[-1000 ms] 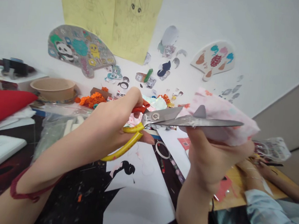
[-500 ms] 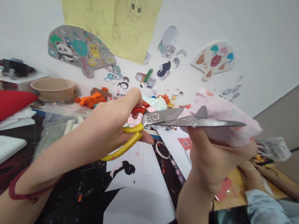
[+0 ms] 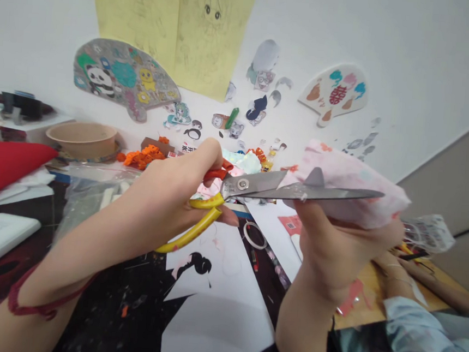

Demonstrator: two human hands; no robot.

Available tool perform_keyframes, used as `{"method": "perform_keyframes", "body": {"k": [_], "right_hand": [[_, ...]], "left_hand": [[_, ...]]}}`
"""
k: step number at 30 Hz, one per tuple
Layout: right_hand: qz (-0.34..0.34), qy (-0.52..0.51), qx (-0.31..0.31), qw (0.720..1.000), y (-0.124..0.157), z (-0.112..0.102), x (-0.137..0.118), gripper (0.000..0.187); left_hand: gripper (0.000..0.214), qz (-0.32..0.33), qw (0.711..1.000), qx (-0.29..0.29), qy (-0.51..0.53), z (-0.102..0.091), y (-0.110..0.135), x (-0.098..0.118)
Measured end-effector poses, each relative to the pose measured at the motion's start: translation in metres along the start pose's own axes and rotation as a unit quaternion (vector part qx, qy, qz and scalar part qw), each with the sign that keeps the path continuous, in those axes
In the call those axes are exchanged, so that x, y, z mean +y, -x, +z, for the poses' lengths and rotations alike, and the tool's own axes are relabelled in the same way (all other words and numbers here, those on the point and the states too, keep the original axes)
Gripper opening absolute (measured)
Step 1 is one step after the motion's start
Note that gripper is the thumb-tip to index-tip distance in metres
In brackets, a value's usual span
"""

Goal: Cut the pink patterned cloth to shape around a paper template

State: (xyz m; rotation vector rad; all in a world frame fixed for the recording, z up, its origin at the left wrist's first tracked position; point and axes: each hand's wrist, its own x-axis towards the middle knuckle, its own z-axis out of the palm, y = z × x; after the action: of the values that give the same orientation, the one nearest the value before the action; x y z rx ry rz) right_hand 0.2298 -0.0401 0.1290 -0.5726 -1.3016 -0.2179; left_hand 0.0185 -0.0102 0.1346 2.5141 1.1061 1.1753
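Observation:
My left hand [image 3: 163, 191] is shut around the yellow handles of a pair of steel scissors [image 3: 242, 184], with a red bracelet on that wrist. Their blades stand slightly apart, and the longer blade lies along a crumpled pink patterned sheet [image 3: 352, 192], possibly cloth or tissue. My right hand [image 3: 334, 256] grips that sheet from below, and its fingers sit just under the blade. How far the sheet lies between the blades is hidden.
Another person's forearm [image 3: 398, 272] and pale blue sleeve [image 3: 422, 329] are at lower right. A red cushion [image 3: 5, 169], a tan bowl [image 3: 82, 139], a plastic bag [image 3: 93, 199] and orange paper scraps [image 3: 143, 157] lie at left. Drawings and cutouts cover the white wall [image 3: 394, 36].
My hands, the scissors and the pink sheet have shifted only slightly. The other person's forearm at lower right has moved a little.

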Motion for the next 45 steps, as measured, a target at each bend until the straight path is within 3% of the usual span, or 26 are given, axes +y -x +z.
{"method": "perform_keyframes", "body": {"k": [5,15,21,45], "right_hand": [[-0.009,-0.009,0.006,1.000,-0.002,0.000,0.000,0.042],[0.007,0.005,-0.006,1.000,-0.003,-0.001,-0.005,0.037],[0.016,0.003,0.002,1.000,-0.001,-0.001,-0.002,0.037],[0.019,0.000,-0.007,1.000,0.001,0.002,-0.010,0.043]], "left_hand": [[0.038,-0.037,0.999,-0.027,0.003,-0.002,0.002,0.003],[0.035,-0.019,0.999,-0.011,0.029,0.004,0.004,0.002],[0.039,-0.044,0.998,-0.026,0.040,0.003,0.002,0.005],[0.037,0.002,1.000,0.004,-0.011,0.004,0.004,0.003]]}}
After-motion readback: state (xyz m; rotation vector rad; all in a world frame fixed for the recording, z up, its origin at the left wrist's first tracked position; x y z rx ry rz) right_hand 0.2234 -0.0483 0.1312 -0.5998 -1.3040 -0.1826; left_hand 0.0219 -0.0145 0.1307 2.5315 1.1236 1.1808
